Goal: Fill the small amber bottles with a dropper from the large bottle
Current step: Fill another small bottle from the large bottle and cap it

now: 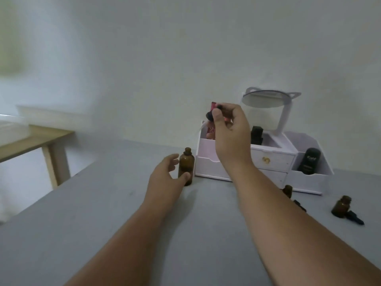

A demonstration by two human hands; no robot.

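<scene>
The left hand point(167, 172) is cupped round the large amber glass bottle point(186, 168). The bottle stands upright and uncapped on the grey desk point(103, 223), just in front of the left end of a white plastic drawer organiser point(272, 159). The thumb lies against the bottle's front and the fingers curl toward its far side, which reads as a loose, steadying hold. The right hand point(228, 131) is raised well above the bottle's neck and a little to its right. It pinches the black rubber-topped dropper point(211, 115) between thumb and fingertips. The dropper's tube is too blurred against the organiser to make out, so I cannot tell whether it carries liquid.

The small amber glass bottles stand open on the desk off to the right, well apart from the large one. The left small bottle point(287, 190) is partly hidden behind the right forearm, and the right small bottle point(341, 206) is in plain view. A black dropper cap point(300, 205) lies near the first, and a second black cap point(354, 217) lies at the base of the other. The dark glass hides their fill level.

The work seems to be at an early or middle stage. All the bottles are open and the dropper is clear of the large bottle. Carrying liquid across, repeating the transfer and capping the small bottles appear to lie ahead.
</scene>
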